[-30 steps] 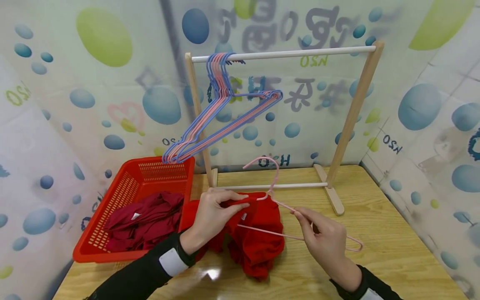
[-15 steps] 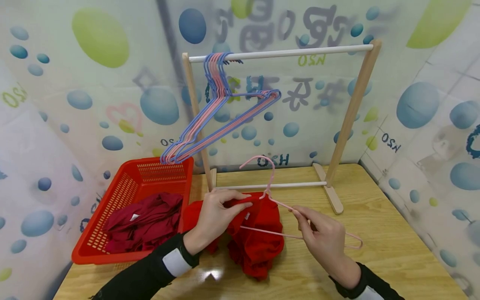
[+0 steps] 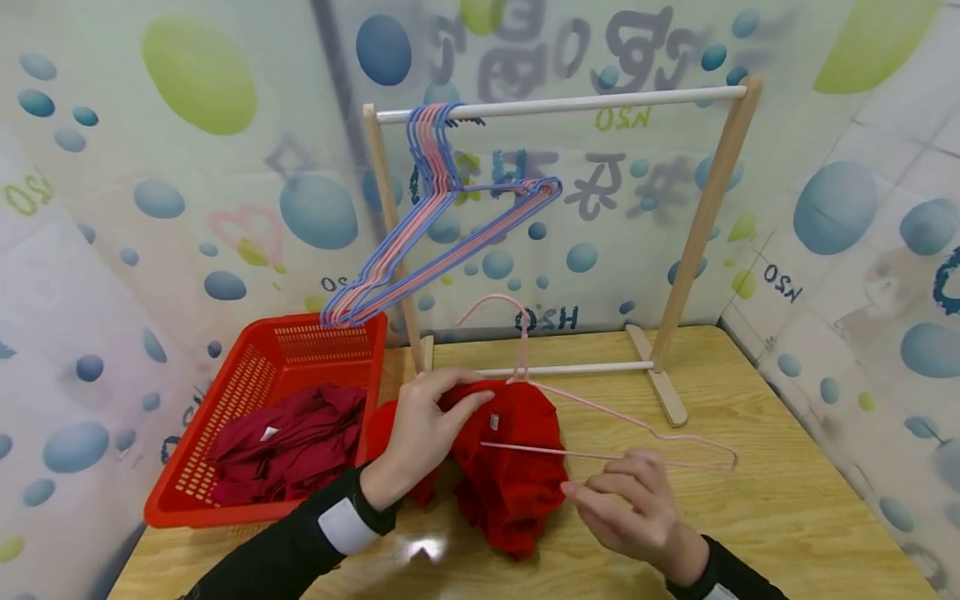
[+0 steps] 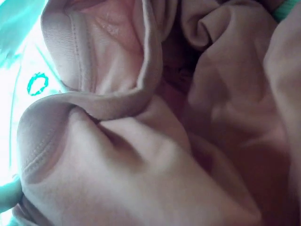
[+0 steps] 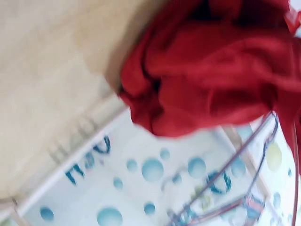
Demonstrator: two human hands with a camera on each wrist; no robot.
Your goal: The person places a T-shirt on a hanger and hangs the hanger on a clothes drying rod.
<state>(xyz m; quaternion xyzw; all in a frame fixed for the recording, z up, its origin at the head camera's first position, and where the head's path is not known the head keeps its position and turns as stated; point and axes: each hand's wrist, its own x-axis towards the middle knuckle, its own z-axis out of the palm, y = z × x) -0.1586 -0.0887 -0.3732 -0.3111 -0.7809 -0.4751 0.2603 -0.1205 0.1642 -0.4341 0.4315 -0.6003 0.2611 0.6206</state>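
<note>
My left hand [image 3: 423,429] pinches the neckline of a red shirt [image 3: 517,492] between thumb and fingers. The left end of a pink wire hanger [image 3: 615,412] is inside the shirt, its hook standing up above the neckline and its right end out in the open over the table. Low at the shirt's right side, my right hand [image 3: 633,508] holds nothing, fingers loosely bent, index fingertip right at the cloth. The left wrist view is filled by the shirt [image 4: 141,160], pale there, with its neckband. Shirt folds [image 5: 202,80] show in the right wrist view.
Left on the wooden table [image 3: 780,500] stands a red basket [image 3: 195,442] with dark red clothes [image 3: 296,450] in it. Behind is a wooden rack [image 3: 712,217] with a white rail [image 3: 600,106]. Several blue and pink hangers [image 3: 435,225] hang at its left end.
My right hand has let go of the pink hanger's shoulder and moved down and left to the shirt's side. The hanger's hook has shifted left and up. My left hand keeps its pinch.
</note>
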